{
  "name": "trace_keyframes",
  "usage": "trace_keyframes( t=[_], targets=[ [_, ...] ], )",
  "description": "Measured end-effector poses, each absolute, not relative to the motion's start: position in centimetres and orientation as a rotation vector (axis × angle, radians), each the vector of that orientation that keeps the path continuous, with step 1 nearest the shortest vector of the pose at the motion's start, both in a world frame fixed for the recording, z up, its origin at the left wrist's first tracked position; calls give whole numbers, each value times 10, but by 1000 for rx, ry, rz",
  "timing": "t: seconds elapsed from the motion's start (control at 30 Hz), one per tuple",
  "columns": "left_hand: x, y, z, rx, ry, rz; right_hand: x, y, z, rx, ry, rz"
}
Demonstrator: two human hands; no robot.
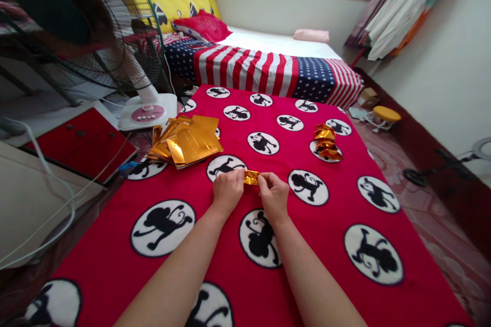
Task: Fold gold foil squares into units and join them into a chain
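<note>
Between my two hands is a small folded piece of gold foil paper, just above the red cloth. My left hand pinches its left end with closed fingers. The right end is gripped by my right hand, thumb and fingers pressed together. Beyond my left hand lies a loose pile of flat gold foil sheets. Farther off to the right, several folded gold foil pieces sit in a row, touching one another.
A red cloth with monkey circles covers the table. At left stands a fan, its blades blurred. Behind the table is a bed with a striped, starred cover. A yellow stool stands on the floor at right.
</note>
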State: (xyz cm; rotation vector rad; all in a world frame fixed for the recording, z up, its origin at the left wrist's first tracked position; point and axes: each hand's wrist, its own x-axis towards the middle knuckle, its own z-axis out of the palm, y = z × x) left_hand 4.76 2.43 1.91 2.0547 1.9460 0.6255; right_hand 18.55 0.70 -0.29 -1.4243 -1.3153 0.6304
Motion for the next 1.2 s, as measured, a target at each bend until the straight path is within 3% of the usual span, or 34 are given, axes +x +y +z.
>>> trace_keyframes(
  t=[0.5, 1.2],
  targets=[
    [48, 24, 16, 2050, 1938, 631, 185, 5, -1, -1399, -1247, 704],
    [45, 25, 8, 1795, 1626, 1075, 183, 5, 3, -1372, -1250, 751]
  ],
)
